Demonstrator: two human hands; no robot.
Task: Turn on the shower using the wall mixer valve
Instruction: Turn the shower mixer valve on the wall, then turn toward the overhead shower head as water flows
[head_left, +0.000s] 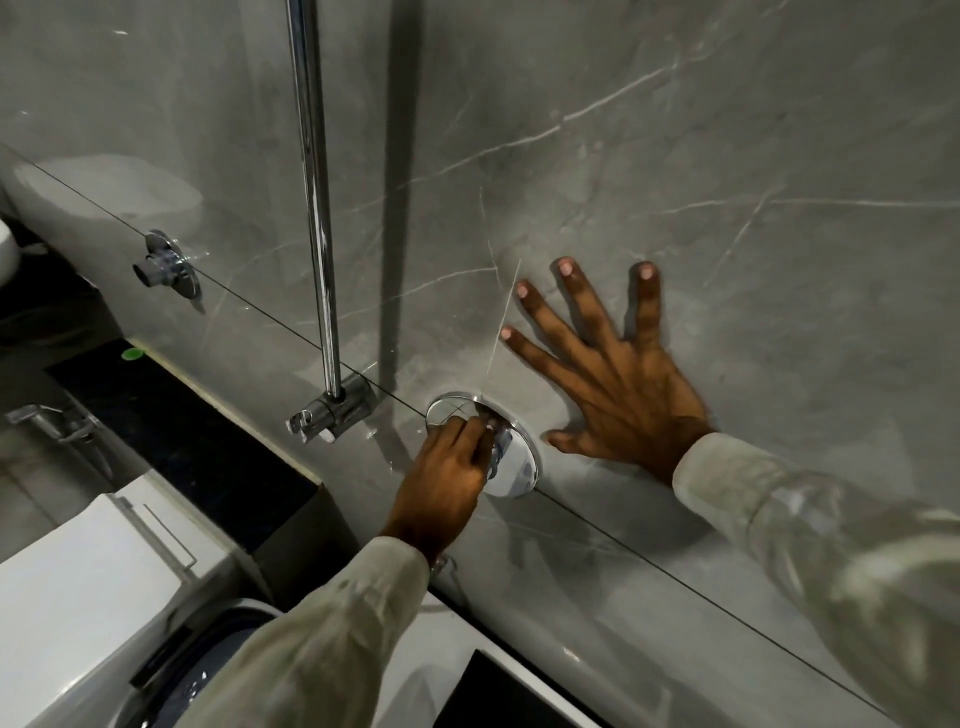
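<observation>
Gripping the lever of the round chrome wall mixer valve (511, 462), low and centre on the grey veined marble-look tile wall (727, 156): that looks like the step in hand, with no water visible yet. Left hand (447, 478) curled close around the small chrome handle at the plate's middle, fingers bent over it; right hand (618, 384) flat and spread wide against the tile just beside the plate, holding nothing, seemingly bracing. Next probably calls for a lift or twist of the lever; which direction, cannot tell. Glossy, likely slick when wet. Just left of the valve, tall chrome riser pipe (314, 208) running down into a bracket; farther left, small chrome angle tap (166, 265). Below, white toilet cistern lid (88, 561) close under the left sleeve.
</observation>
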